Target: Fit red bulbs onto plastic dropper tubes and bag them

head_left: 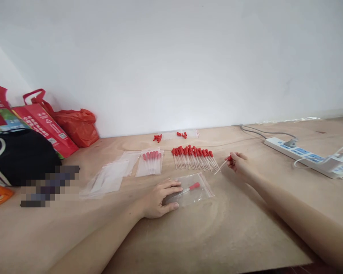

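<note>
My left hand (163, 198) lies flat with fingers apart on the left end of a clear zip bag (204, 193). Inside that bag is one dropper (193, 186) with a red rubber bulb. My right hand (238, 164) pinches another dropper (222, 166) by its red bulb, its thin tube pointing down and left. Just left of the right hand, a row of red-bulbed droppers (193, 156) lies side by side on the wooden table. A filled zip bag (149, 163) holding several droppers rests beyond my left hand.
Flat clear bags (111, 175) overlap at the left. Loose red bulbs (157, 138) sit near the wall. A white power strip (305, 156) with cables stands at right. A black bag (25, 156), a red plastic bag (78, 125) and a red carton-like bag (45, 127) crowd the left side.
</note>
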A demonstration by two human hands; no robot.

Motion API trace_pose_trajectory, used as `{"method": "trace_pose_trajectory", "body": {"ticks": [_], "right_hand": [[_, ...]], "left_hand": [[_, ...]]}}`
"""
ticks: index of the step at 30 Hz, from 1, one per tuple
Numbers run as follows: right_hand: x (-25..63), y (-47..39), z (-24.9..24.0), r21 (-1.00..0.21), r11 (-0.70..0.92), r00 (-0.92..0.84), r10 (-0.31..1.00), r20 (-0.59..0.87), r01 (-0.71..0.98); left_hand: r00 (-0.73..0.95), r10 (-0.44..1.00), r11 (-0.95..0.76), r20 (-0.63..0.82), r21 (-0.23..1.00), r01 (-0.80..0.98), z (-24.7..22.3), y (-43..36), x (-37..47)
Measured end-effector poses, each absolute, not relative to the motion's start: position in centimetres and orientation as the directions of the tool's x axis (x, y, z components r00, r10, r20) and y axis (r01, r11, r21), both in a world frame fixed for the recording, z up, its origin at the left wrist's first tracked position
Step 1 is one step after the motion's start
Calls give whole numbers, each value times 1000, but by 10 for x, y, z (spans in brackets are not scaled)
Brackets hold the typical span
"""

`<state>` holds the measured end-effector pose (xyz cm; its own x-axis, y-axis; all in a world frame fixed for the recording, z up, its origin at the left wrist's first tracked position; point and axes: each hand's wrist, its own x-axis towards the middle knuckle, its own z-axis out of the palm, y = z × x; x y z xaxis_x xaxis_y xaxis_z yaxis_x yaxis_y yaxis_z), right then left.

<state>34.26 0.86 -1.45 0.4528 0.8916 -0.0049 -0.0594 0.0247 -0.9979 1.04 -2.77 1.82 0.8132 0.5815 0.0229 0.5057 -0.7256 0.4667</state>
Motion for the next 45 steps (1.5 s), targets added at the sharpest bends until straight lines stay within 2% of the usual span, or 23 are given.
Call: {"method": "trace_pose_trajectory", "body": {"ticks": [3, 6, 13, 19, 24, 30, 37, 40, 43, 45], "right_hand": [[316, -10, -19, -967, 64, 434, 899, -51, -247], [295, -20, -18, -938, 61, 386, 919, -81, -342], [275, -34, -11, -920, -54, 173, 976, -130, -389], [271, -45, -9, -919, -107, 57, 989, -138, -379], [269, -47, -6, -944, -173, -27, 985, -173, -282], [266, -44, -8, -989, -148, -132, 980, -148, 11], [263, -47, -10, -988, 6, -283, 958, -39, 157], [277, -34, -5, -962, 16, -148, 989, -25, 273], [298, -3, -2, -900, 17, 151, 984, 91, 436], [311, 23, -3, -862, -86, 319, 943, 91, 500]], "left_hand": [[815, 578, -730, 32, 468, 499, 17, -28, 10], [815, 579, -726, 19, 467, 504, 17, -27, 10], [788, 615, -693, -4, 474, 543, 20, -29, 11], [782, 623, -686, 0, 478, 548, 23, -31, 12], [771, 636, -670, -25, 476, 569, 20, -30, 12], [778, 628, -685, -17, 462, 563, 19, -30, 12], [783, 623, -693, -1, 464, 552, 22, -30, 13], [799, 601, -705, 38, 495, 507, 22, -30, 13], [795, 604, -694, 60, 529, 488, 22, -30, 13], [793, 607, -686, 59, 543, 484, 21, -30, 13]]}}
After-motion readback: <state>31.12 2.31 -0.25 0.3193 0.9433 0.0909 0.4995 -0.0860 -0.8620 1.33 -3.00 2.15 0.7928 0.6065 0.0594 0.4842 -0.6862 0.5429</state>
